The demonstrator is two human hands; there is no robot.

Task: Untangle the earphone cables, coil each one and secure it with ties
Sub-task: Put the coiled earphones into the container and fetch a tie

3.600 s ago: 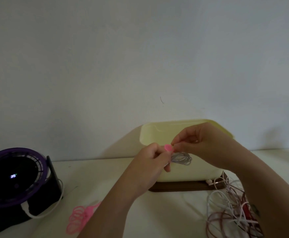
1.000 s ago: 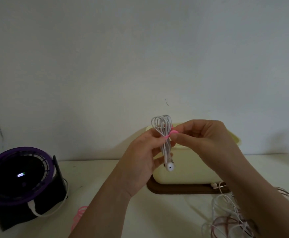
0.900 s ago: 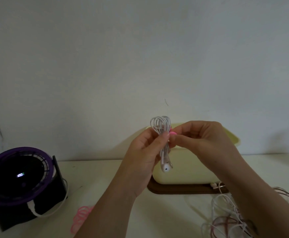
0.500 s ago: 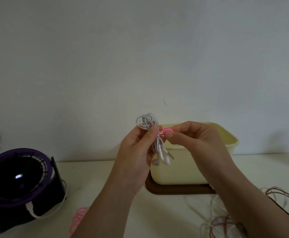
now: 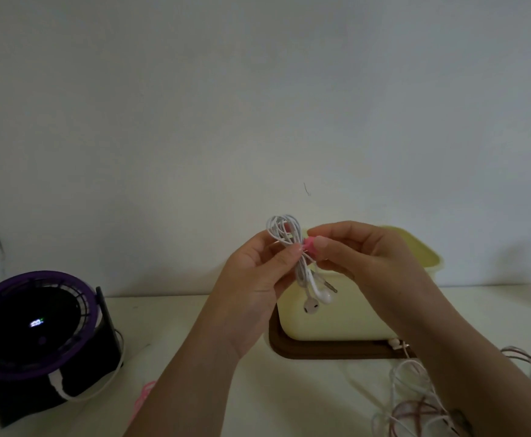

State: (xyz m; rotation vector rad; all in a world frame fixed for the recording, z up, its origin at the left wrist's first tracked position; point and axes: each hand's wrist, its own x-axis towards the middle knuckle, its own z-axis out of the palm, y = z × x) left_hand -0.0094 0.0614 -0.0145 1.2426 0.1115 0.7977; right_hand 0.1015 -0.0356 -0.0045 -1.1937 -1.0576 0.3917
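While you hold the coil (image 5: 284,230) up in the head view, in the air in front of the tub (image 5: 346,323), your left hand (image 5: 254,285) grips its waist with curled fingers, the thumb pressed against the strands. Your right hand (image 5: 362,263) pinches the pink tie (image 5: 309,245) between thumb and forefinger, right at that waist and touching the cable. White loops fan out above your fingers; two earbuds (image 5: 313,305) and the plug (image 5: 332,287) hang below them. The yellow tub sits on a brown tray (image 5: 321,351) on the table (image 5: 169,316). A tangle (image 5: 415,405) of white and reddish cables lies under your right forearm. More pink ties (image 5: 142,395) lie by your left forearm, and a purple-rimmed fan (image 5: 33,326) stands at far left.
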